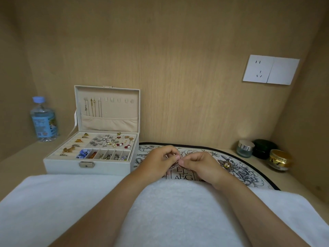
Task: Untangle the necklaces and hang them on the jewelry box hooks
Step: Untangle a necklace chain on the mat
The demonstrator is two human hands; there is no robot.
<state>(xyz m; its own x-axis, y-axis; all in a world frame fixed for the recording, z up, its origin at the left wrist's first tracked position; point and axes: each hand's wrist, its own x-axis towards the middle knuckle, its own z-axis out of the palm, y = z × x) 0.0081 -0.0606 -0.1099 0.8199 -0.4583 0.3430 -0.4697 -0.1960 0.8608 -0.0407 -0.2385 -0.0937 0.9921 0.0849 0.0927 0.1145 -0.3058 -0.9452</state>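
Head view: left hand (158, 160) and right hand (199, 165), each grip pinched on what seem tangled necklaces (174, 165) above the mat (249, 172); box (67, 166) at nine o'clock.

Single head-worn view, wide-angle. Faces forward and down, near the light wooden desk (23, 157); open white rectangular jewelry box (110, 166) at 10 o'clock.

A light wood-grain back wall (178, 59) is flanked by matching side walls (12, 77). A white double wall socket (270, 69) is mounted at its right. A pale wooden counter (17, 163) is softly lit.
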